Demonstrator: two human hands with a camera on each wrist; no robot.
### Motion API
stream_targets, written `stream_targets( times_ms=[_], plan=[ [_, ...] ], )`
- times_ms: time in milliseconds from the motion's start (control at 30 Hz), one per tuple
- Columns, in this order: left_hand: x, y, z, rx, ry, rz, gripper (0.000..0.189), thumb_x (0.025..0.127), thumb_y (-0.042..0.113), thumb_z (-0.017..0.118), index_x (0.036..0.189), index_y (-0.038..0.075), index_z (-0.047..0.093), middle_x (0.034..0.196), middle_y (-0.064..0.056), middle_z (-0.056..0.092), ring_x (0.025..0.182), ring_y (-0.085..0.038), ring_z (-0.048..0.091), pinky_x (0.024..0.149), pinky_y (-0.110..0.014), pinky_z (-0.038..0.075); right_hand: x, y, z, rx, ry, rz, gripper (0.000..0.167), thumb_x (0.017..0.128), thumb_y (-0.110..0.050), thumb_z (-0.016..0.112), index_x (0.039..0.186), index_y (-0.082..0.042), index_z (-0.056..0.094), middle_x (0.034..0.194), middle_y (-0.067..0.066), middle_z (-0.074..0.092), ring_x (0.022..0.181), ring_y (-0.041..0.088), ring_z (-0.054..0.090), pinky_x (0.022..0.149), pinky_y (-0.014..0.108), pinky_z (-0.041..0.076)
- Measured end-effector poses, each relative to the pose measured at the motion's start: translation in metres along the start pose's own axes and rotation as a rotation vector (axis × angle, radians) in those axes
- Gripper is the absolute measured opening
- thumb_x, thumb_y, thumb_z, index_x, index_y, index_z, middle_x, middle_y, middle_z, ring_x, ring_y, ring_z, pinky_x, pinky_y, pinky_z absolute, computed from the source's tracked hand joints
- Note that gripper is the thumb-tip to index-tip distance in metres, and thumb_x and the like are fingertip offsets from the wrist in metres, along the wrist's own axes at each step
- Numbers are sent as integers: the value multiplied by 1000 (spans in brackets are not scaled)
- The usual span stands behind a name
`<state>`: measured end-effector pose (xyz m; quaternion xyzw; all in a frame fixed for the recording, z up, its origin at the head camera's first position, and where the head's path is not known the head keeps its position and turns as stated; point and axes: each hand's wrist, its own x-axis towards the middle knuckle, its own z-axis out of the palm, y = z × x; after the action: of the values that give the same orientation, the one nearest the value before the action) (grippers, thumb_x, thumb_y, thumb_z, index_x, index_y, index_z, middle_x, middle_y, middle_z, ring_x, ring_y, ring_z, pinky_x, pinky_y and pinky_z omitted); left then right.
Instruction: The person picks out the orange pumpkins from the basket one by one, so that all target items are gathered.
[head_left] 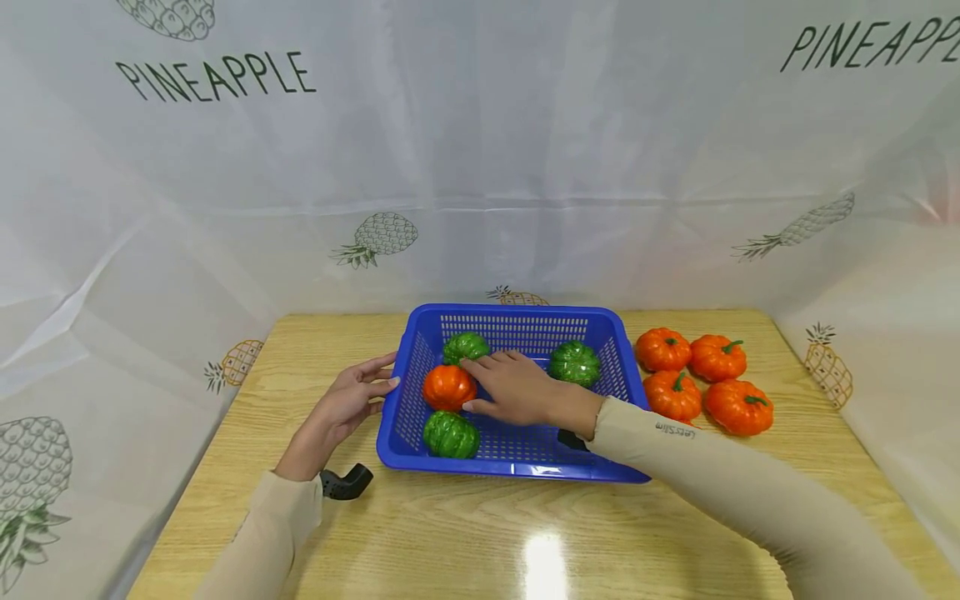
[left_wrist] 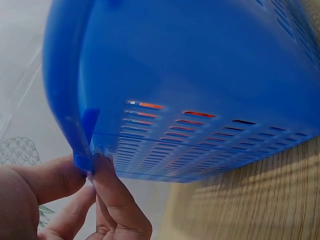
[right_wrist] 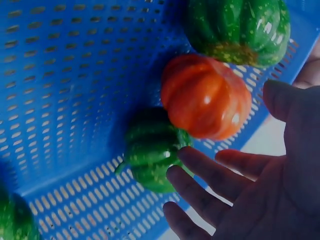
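A blue plastic basket [head_left: 510, 309] holds an orange pumpkin [head_left: 447, 388] and three green pumpkins, one in front [head_left: 452, 437], one behind [head_left: 465, 346] and one farther right [head_left: 574, 364]. My left hand [head_left: 347, 402] pinches the basket's left rim [left_wrist: 82, 162] between thumb and finger, as the left wrist view shows. Inside the basket, my right hand [head_left: 516, 388] reaches beside the orange pumpkin with its fingers spread. In the right wrist view that hand's fingertips [right_wrist: 186, 156] overlap a green pumpkin [right_wrist: 150, 145], while the thumb is apart from the orange one.
Several orange pumpkins [head_left: 718, 358] stand on the wooden table [head_left: 442, 533] just right of the basket. Behind the table hangs a white curtain [head_left: 465, 167] with a pineapple print. A black wrist-camera part [head_left: 348, 483] shows below my left hand.
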<state>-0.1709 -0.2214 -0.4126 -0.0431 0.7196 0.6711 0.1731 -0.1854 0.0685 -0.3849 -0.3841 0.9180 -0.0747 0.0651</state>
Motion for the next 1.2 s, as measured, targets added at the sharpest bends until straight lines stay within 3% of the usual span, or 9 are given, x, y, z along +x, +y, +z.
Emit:
stream_targets(
  times_ms=[333, 633, 1000, 1200],
  plan=[
    [-2, 1, 0, -7, -11, 13, 62, 108, 4, 58, 165, 1, 33, 138, -18, 50, 90, -9, 67, 79, -23, 58, 17, -8, 14, -53, 77, -2, 62, 104, -45, 67, 150, -6, 56, 135, 14, 70, 126, 34, 65, 108, 53, 50],
    [-1, 1, 1, 0, 0, -4, 60, 109, 3, 54, 165, 3, 34, 140, -20, 48, 90, -9, 67, 79, -23, 59, 18, -9, 17, -113, 147, -71, 49, 101, -32, 74, 144, -14, 58, 127, 11, 71, 116, 31, 69, 102, 52, 55],
    [-1, 2, 2, 6, 4, 7, 60, 109, 4, 56, 165, 3, 35, 140, -21, 49, 89, -9, 67, 78, -23, 58, 17, -13, 17, -28, 57, 122, 60, 108, -50, 56, 149, -6, 55, 132, 16, 71, 120, 36, 67, 105, 54, 52],
    [-1, 1, 2, 21, 18, -1, 59, 108, 3, 56, 164, 4, 37, 141, -22, 49, 88, -9, 67, 78, -23, 58, 23, -18, 19, 98, 68, 150, 52, 109, -50, 55, 140, -8, 60, 114, 11, 77, 103, 32, 72, 93, 52, 56]
  ],
)
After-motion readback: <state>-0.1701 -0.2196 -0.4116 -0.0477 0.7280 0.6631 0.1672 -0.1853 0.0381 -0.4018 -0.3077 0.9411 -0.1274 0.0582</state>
